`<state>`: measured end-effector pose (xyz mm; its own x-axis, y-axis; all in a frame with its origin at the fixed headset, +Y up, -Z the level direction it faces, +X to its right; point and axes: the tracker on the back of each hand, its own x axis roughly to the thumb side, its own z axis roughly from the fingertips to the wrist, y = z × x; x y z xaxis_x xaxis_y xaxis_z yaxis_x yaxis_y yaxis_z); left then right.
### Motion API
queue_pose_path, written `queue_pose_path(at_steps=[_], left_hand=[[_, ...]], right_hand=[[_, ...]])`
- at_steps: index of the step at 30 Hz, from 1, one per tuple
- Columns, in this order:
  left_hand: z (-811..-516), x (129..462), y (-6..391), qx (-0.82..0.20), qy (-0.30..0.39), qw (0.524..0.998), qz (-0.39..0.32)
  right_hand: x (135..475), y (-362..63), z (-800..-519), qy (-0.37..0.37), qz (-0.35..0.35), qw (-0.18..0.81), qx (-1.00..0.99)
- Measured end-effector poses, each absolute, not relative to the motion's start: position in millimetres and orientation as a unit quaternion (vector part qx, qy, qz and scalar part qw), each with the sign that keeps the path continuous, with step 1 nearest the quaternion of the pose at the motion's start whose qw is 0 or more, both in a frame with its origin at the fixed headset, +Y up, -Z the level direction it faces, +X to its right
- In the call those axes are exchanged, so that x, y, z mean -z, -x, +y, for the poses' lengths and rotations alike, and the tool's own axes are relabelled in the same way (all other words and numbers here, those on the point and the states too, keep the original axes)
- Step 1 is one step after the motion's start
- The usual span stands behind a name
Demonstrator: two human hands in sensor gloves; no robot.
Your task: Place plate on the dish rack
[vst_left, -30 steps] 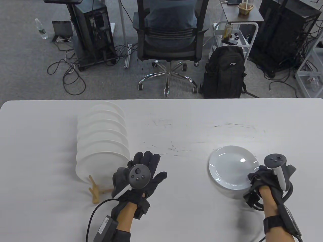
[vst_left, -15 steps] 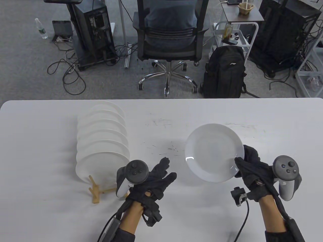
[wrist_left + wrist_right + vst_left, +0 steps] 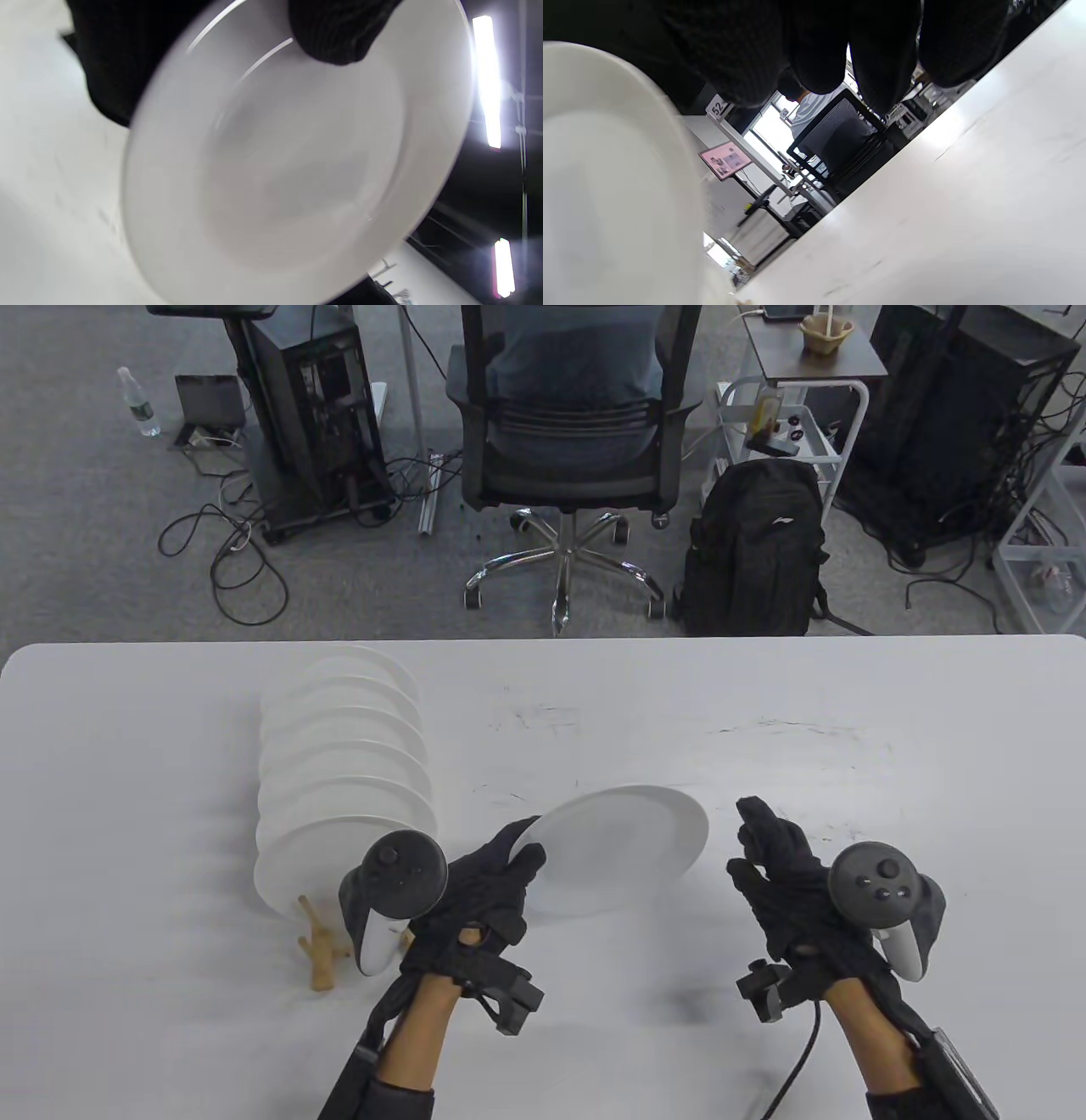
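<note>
A white plate (image 3: 615, 844) is held above the table, tilted, by my left hand (image 3: 492, 878), which grips its left rim. In the left wrist view the plate (image 3: 297, 169) fills the frame with a gloved finger (image 3: 335, 29) over its rim. My right hand (image 3: 776, 857) is open with fingers spread, just right of the plate and apart from it. In the right wrist view the plate's edge (image 3: 606, 190) shows at left. A wooden dish rack (image 3: 322, 950) at left holds several upright white plates (image 3: 344, 780).
The white table (image 3: 764, 712) has faint scuff marks in its middle. Beyond its far edge stand an office chair (image 3: 564, 432), a black backpack (image 3: 755, 551) and computer towers on the floor.
The plate passed from my right hand to my left hand and moved left toward the rack. My right hand let go and opened. My left hand rose and gripped the rim.
</note>
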<state>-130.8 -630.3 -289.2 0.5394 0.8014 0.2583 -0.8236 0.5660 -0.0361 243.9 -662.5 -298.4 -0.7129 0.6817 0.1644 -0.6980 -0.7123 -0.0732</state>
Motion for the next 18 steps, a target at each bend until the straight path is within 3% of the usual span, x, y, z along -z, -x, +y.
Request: queue_pose_path(at_steps=[4,7,12,18], left_hand=[[-569.1,277.5,145.7,-0.27,-0.137,0.94,-0.157],[-542.2,270.8,153.9,-0.123,-0.139,0.971,-0.152],[-538.6,267.4,178.1,0.015,-0.117,0.989,-0.094],[-563.9,263.7,210.1,0.034,-0.089,0.995,-0.036]], right_hand=[[308.1,-248.2,-677.7,-0.041,0.021,0.277,-0.96],[312.5,-251.5,-685.8,-0.028,0.054,0.269,-0.961],[316.6,-255.4,-693.4,-0.014,0.086,0.264,-0.961],[320.1,-258.2,-699.0,-0.006,0.116,0.266,-0.957]])
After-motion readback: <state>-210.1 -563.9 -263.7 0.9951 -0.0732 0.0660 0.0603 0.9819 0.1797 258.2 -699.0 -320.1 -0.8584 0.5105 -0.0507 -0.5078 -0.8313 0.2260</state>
